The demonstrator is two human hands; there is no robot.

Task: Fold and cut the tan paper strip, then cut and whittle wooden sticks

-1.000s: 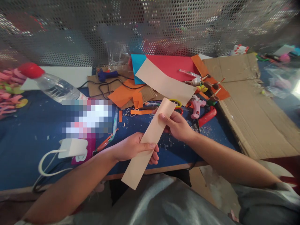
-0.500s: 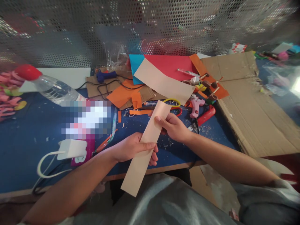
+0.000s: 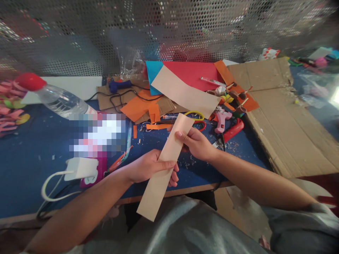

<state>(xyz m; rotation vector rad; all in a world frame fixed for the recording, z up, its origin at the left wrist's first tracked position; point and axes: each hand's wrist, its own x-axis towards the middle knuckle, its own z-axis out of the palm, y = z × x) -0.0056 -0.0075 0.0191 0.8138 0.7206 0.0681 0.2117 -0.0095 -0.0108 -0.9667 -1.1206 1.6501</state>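
A long cream paper strip [image 3: 152,194] slants between my hands, its lower end over my lap and its upper end over the table. My left hand [image 3: 156,167] grips it near the middle, thumb across the front and fingers behind. Higher up, my right hand [image 3: 194,143] pinches the strip, with the thumb on its face and the other fingers mostly hidden behind. Just beyond the strip's top lie scissors with yellow and red handles [image 3: 194,114], partly covered. A larger cream paper sheet [image 3: 185,90] rests behind them on red paper [image 3: 196,72].
On the right lie a pink glue gun [image 3: 221,121], a red-handled tool [image 3: 234,130] and a big cardboard sheet [image 3: 293,123]. Orange paper scraps [image 3: 140,106] and a blue glue gun [image 3: 119,85] are further back. At left are a tilted bottle [image 3: 63,102] and a white charger [image 3: 82,168].
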